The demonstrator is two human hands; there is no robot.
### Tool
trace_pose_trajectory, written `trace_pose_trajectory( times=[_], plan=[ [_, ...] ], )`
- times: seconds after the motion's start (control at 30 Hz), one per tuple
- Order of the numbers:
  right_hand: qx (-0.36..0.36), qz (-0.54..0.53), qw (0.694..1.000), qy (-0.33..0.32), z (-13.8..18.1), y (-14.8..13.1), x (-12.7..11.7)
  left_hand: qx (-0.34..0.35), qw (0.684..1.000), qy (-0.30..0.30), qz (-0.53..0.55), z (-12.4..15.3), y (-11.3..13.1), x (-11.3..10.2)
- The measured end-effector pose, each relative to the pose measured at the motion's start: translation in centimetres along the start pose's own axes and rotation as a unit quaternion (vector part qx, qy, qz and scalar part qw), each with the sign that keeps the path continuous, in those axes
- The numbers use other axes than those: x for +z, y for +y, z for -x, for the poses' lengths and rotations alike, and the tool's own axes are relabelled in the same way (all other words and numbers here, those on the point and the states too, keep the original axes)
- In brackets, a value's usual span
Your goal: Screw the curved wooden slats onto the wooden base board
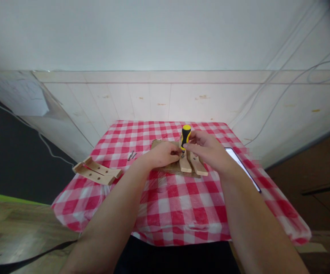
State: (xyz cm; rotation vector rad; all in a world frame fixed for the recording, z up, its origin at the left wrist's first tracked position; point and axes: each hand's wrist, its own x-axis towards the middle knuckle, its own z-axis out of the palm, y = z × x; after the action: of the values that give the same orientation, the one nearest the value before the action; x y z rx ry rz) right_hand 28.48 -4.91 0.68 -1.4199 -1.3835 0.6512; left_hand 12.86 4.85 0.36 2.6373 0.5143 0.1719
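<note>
My right hand (206, 146) is closed around the yellow-and-black handle of a screwdriver (186, 136). The screwdriver stands nearly upright, its tip down at a hole in a bent wooden piece (185, 166). From the other side, my left hand (165, 153) presses its curled fingers against that piece, close to the screwdriver's tip; whether a screw is between them is hidden. A second bent wooden piece (200, 169) with a hole lies just to the right, partly under my right hand. Beneath both pieces is a brown, worn board (170, 170).
Two more bent wooden pieces (98, 173) with holes lie at the table's left. A few screws (132, 155) rest between them and my left hand. A phone (243, 167) lies by my right forearm. The checked tablecloth (179, 205) covers the table, which stands against a wall.
</note>
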Motion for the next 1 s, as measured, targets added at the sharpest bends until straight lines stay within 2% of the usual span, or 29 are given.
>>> trace_pose_trajectory(
  times=[0.1,0.27,0.5,0.67,0.77,0.83,1.0],
  plan=[
    [0.009,0.030,0.999,0.026,-0.24,0.72,0.13,0.005,1.000,0.000,0.001,0.04,0.15,-0.07],
    [-0.011,-0.025,0.998,0.050,-0.51,1.08,0.53,0.001,1.000,-0.007,0.005,0.02,0.32,-0.20],
    [0.003,0.005,0.999,0.035,-0.52,0.92,0.23,0.022,1.000,-0.003,0.020,0.02,0.16,-0.16],
    [-0.006,0.102,0.991,0.082,-0.70,0.85,0.33,0.029,0.999,0.007,0.030,0.01,-0.08,-0.02],
    [-0.019,0.157,0.984,0.082,-0.56,0.57,0.61,0.011,1.000,-0.001,0.022,-0.03,-0.09,0.04],
    [-0.021,0.141,0.988,0.061,-0.42,0.54,0.78,0.009,1.000,-0.005,0.022,-0.06,-0.06,0.05],
    [-0.018,0.007,1.000,0.023,-0.40,1.08,0.92,0.012,1.000,0.004,0.026,-0.02,0.03,0.01]
  ],
)
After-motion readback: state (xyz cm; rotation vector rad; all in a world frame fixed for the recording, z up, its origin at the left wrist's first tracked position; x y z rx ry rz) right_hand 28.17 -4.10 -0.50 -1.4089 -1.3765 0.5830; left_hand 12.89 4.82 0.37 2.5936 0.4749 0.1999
